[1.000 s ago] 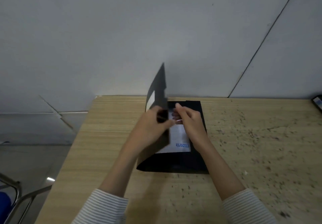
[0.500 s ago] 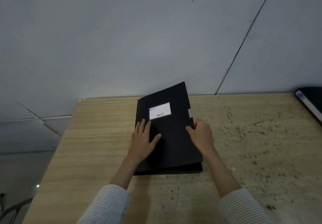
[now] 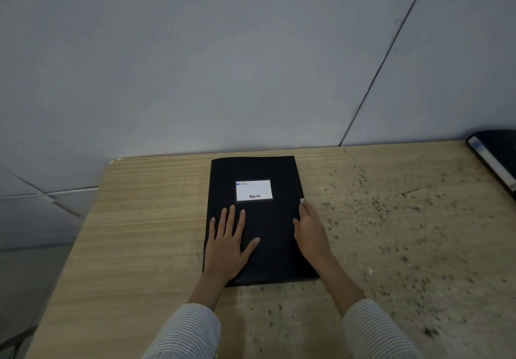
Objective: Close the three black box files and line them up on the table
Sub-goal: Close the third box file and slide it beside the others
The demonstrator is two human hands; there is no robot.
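Note:
A black box file (image 3: pixel 268 169) lies flat and closed on the wooden table (image 3: pixel 145 219), its white label facing up. My left hand (image 3: pixel 229 243) rests palm down on the cover's near left part, fingers spread. My right hand (image 3: pixel 311 230) lies along the file's right edge, fingertips at the small white clasp tab. A second black box file (image 3: pixel 497 155) with a blue and white spine label shows at the table's far right edge, partly cut off. No third file is in view.
A grey wall runs behind the table. The table's right half is speckled with dark marks. Its left edge drops to a tiled floor, and a chair leg shows at the bottom left corner.
The cover stood upright between both hands, then swung down to the right and now lies flat and closed. My left hand moved onto the cover; my right went to the right edge.

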